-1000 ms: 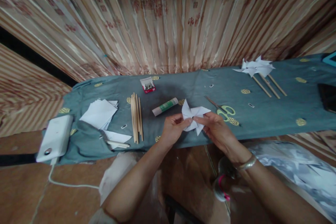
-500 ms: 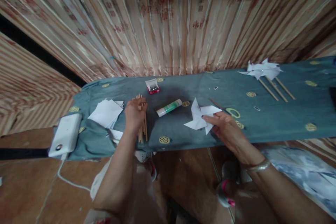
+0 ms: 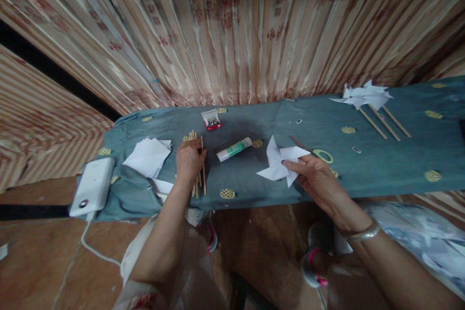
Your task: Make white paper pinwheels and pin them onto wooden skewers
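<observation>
My right hand [image 3: 314, 174] pinches a white paper pinwheel [image 3: 276, 163], thumb near its centre, just above the cloth. Over a small bundle of thin wooden sticks [image 3: 197, 186] is my left hand [image 3: 189, 159]. Its fingers are closed on one wooden stick [image 3: 204, 174] at the bundle's right side; the fingertips are partly hidden. Between the hands lies a glue stick [image 3: 234, 149] with a green and white label. Behind it stands an opened small red box [image 3: 212, 121] with shiny metal bits inside. Scissors [image 3: 322, 156] with a light green handle lie partly behind my right hand.
White paper squares [image 3: 148, 156] are stacked left of the sticks. A white power bank [image 3: 92, 186] with a cable sits at the table's left end. Finished pinwheels [image 3: 366, 96] on sticks lie at the far right. A pleated curtain [image 3: 232, 34] hangs behind the cloth-covered table [image 3: 254, 193].
The stick at my left fingers has shifted slightly right, apart from the bundle. My right hand still holds the pinwheel, almost in the same place.
</observation>
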A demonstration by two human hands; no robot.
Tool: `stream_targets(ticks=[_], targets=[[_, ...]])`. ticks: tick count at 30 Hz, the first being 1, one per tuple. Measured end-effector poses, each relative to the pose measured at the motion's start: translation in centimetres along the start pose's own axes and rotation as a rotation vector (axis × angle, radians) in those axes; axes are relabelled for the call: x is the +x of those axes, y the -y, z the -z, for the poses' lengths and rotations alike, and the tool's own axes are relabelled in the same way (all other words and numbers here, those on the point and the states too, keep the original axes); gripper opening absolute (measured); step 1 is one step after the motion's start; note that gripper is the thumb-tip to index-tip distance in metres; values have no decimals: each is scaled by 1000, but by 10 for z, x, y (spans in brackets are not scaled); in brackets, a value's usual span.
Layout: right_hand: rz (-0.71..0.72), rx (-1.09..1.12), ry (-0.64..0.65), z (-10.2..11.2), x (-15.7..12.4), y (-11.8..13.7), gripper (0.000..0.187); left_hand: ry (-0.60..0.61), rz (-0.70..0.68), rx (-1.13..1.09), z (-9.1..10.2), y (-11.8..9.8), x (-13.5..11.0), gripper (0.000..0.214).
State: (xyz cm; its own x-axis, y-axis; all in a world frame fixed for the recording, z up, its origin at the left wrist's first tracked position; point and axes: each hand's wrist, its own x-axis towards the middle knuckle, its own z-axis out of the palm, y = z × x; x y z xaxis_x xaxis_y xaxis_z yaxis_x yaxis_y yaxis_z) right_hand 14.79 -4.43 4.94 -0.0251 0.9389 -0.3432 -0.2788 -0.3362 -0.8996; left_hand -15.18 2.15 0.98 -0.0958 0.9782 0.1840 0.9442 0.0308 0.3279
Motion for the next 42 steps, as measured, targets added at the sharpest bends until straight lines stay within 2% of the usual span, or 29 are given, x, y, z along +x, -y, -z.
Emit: stream_targets(ticks=[3, 7, 11, 13, 18, 24, 26, 28, 34, 42], targets=[[-8, -5, -17, -2, -1, 2, 24, -18, 15, -37, -2, 0, 2, 30], [7, -16, -16, -5, -3, 3, 26, -32, 120, -210, -3, -3, 3, 32], [41, -22, -19, -8, -6, 5, 28, -90, 221, -647, 5, -17, -6, 39], [63, -33, -9, -10, -10, 7, 33, -109, 240, -898, 12, -29, -16, 33], [159, -108, -10, -18, -28, 10, 45, 138, 287, -1352, 28, -64, -45, 27], [409, -380, -26, -27, -57, 9, 35, 471, 466, -1682, 19, -101, -58, 35], [485, -484, -39, -27, -61, 8, 34, 617, 524, -1716, 17, -112, -61, 37], [547, -558, -53, -25, -63, 8, 33, 696, 530, -1728, 17, -122, -64, 38], [760, -744, -98, -17, -67, 16, 33, 807, 451, -1733, 18, -137, -69, 31], [925, -966, -101, -12, -72, 27, 36, 834, 334, -1734, 15, -140, -75, 26]])
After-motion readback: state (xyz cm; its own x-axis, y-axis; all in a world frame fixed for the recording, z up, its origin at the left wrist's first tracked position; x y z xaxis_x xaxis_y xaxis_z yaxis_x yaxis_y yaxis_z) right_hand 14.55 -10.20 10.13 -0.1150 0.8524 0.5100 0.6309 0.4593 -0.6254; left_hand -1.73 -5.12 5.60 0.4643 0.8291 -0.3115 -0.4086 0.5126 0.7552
